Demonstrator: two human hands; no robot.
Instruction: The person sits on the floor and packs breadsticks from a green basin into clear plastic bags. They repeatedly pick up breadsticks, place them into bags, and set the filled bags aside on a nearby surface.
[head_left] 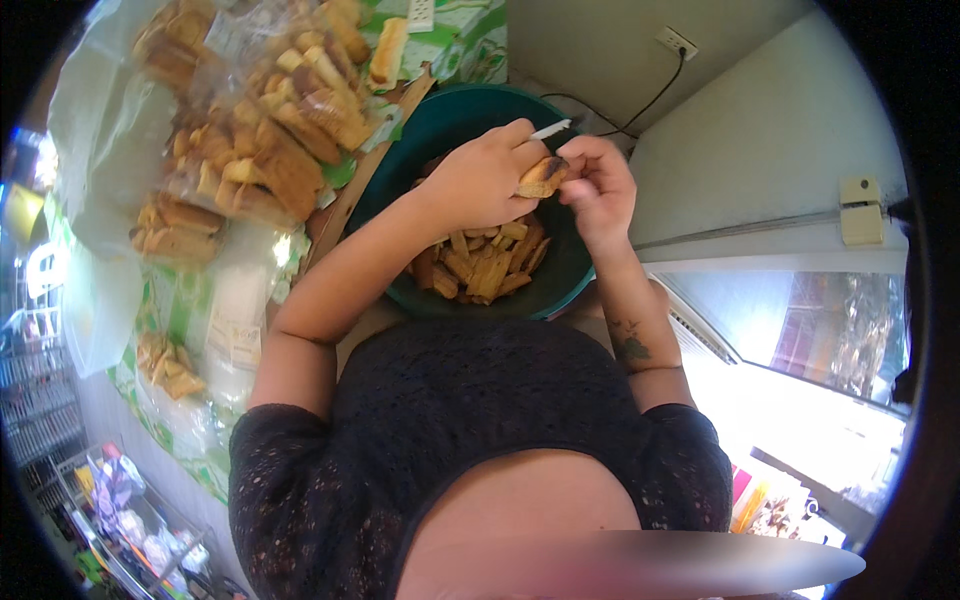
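A dark green round basin (470,110) sits in front of me, holding several cut strips of toasted bread (482,266). Over it my left hand (480,180) grips a browned bread piece (541,178) and a thin white knife-like blade (551,129) sticks out above its fingers. My right hand (598,180) pinches the right end of the same bread piece, fingers curled on it.
Clear plastic bags of toasted bread pieces (250,120) are piled at the left on a green-patterned cloth (180,310). A wall socket with a black cable (676,42) is at the back. A white cabinet with a glass front (790,330) stands to the right.
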